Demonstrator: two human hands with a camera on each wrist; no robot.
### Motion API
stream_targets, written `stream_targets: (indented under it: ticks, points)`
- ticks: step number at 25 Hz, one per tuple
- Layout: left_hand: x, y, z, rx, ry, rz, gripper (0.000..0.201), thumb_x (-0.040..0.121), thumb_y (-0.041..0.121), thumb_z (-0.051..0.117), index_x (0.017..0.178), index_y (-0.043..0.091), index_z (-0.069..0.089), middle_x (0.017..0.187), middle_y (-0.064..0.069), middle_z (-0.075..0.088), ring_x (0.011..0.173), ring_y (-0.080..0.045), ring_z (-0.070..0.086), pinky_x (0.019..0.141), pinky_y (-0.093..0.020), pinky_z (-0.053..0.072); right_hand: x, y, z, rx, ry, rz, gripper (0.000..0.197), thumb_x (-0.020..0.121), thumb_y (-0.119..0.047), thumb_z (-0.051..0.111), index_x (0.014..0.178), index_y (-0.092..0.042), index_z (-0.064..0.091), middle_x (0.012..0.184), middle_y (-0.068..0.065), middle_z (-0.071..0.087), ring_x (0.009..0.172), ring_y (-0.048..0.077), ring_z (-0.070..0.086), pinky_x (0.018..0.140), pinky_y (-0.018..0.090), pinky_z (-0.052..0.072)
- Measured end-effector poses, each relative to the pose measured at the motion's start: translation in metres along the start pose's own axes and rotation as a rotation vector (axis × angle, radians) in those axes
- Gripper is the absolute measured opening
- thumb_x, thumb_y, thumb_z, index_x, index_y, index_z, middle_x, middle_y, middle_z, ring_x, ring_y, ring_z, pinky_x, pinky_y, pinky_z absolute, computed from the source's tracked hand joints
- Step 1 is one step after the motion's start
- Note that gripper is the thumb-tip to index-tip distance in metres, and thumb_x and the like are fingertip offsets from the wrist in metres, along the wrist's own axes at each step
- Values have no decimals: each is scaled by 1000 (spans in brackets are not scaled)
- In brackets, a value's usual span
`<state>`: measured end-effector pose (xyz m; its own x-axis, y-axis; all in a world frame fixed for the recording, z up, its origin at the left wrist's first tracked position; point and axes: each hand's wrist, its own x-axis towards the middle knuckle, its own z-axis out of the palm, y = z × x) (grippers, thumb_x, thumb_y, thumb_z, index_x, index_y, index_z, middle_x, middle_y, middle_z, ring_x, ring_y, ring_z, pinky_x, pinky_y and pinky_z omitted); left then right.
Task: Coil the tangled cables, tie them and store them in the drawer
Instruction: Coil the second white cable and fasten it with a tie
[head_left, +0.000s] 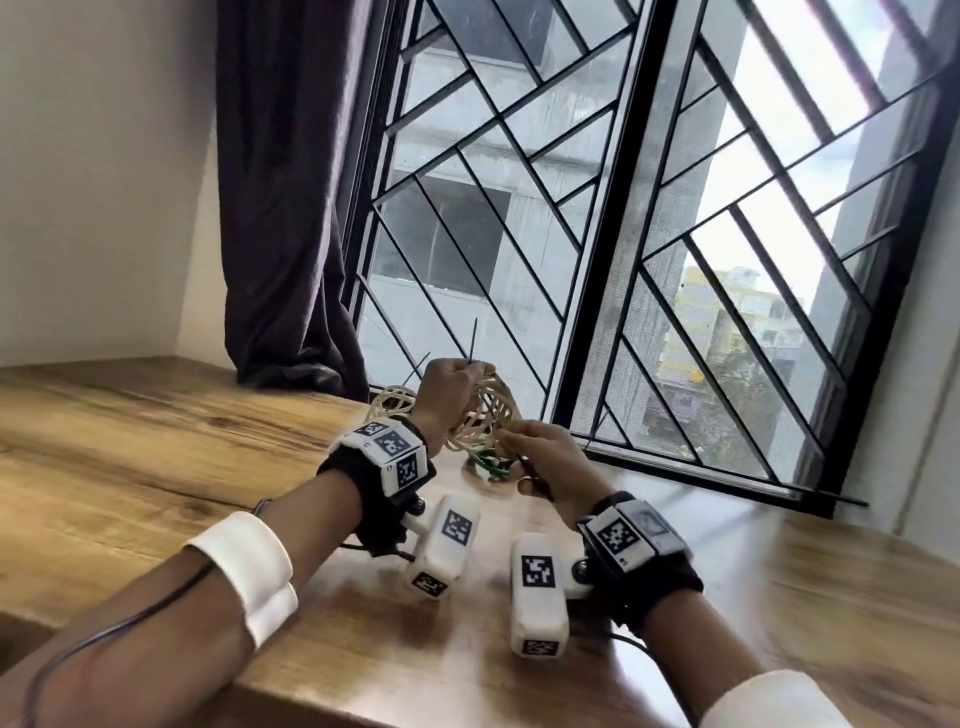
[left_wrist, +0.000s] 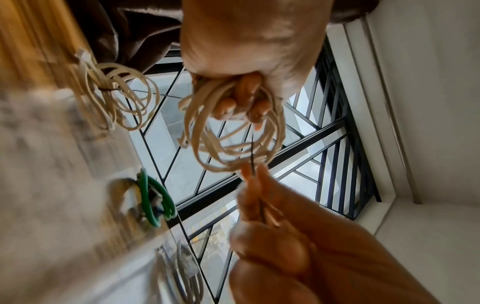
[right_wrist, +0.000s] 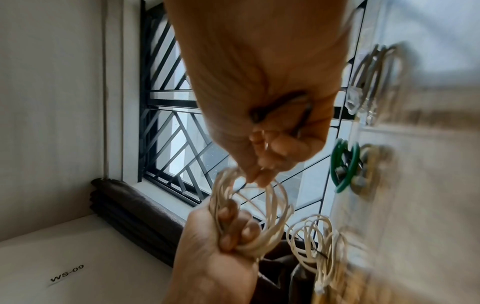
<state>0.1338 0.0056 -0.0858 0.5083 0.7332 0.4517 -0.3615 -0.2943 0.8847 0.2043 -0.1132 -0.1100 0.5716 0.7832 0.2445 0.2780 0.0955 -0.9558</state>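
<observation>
My left hand (head_left: 449, 382) (left_wrist: 246, 51) (right_wrist: 221, 257) grips a coil of cream cable (head_left: 485, 415) (left_wrist: 207, 148) (right_wrist: 275, 205), held up above the wooden table (head_left: 156, 441) near the window. My right hand (head_left: 545, 452) (left_wrist: 285, 246) (right_wrist: 259, 72) is just below the coil. It pinches a thin black tie (head_left: 530, 470) (left_wrist: 252, 152) (right_wrist: 280, 105) between thumb and fingertips, at the coil's loops. The rest of the tie lies folded in that palm. Another thin black strip sticks up from my left fist. No drawer is in view.
A second cream coil (head_left: 389, 402) (left_wrist: 116, 96) (right_wrist: 311, 236), with a black tie on it, lies on the table behind my left wrist. A green coil (head_left: 485, 460) (left_wrist: 153, 201) (right_wrist: 342, 164) and a pale grey coil (left_wrist: 187, 273) (right_wrist: 374, 76) lie nearby. A dark curtain (head_left: 291, 208) hangs by the barred window.
</observation>
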Motion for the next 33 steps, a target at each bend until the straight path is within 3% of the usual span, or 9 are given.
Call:
stream_targets:
  ticks: [5,9,11,14,16,19,21,27,33]
  points:
    - [19,-10,-22,107,247,70,23,90,16,50,78,7,68,50,-5,46,46,-23,38,53,-29,29,-3,-16,-17,296,-30,-197,13,78,-21,66,78,-9,62,61,0,53,46,5,48,42,14,43]
    - [18,-10,-17,311,146,99,31,92,18,49,71,1,64,62,-25,55,63,-39,52,60,-35,39,-3,-18,-25,329,-97,-320,25,71,-13,65,95,-8,65,74,1,66,63,7,64,61,16,53]
    - [13,-4,-15,376,101,118,40,93,17,49,54,6,50,57,-22,51,61,-38,48,61,-32,33,-3,-18,-34,387,-144,-332,42,64,-11,69,106,-6,63,83,1,71,74,9,67,67,17,54]
    - [8,2,-12,468,55,135,46,95,20,48,50,15,39,75,-26,62,65,-35,49,62,-29,32,0,-17,-43,442,-105,-328,57,53,-13,72,108,-3,62,85,4,73,77,12,69,69,17,55]
    - [6,4,-10,557,29,154,45,95,23,47,51,14,38,68,-19,59,68,-31,50,62,-30,32,3,-14,-44,380,24,-334,48,54,-21,74,99,-5,66,74,2,71,66,10,67,62,16,55]
    - [7,3,-8,703,-20,194,39,94,22,46,57,13,44,63,-6,53,72,-30,54,63,-32,36,4,-13,-43,214,205,-352,16,77,-26,67,85,-12,71,59,-6,61,54,2,55,53,15,49]
    - [3,6,-8,844,-57,236,25,92,20,46,68,23,52,71,-2,55,74,-28,53,65,-30,39,5,-15,-45,196,251,-313,19,86,-27,62,82,-11,71,62,-5,58,52,1,49,50,14,45]
    - [-13,20,5,1233,-244,496,26,93,24,47,107,23,69,110,0,70,99,-22,65,81,-33,48,4,-24,-44,368,48,0,22,89,-21,57,93,-1,66,54,-1,57,40,3,49,41,13,46]
    - [-17,27,8,1329,-279,474,28,90,23,49,110,25,68,114,0,69,104,-23,64,83,-34,49,-4,-23,-30,131,-117,104,19,90,-10,57,89,5,67,59,4,63,44,7,57,47,18,53]
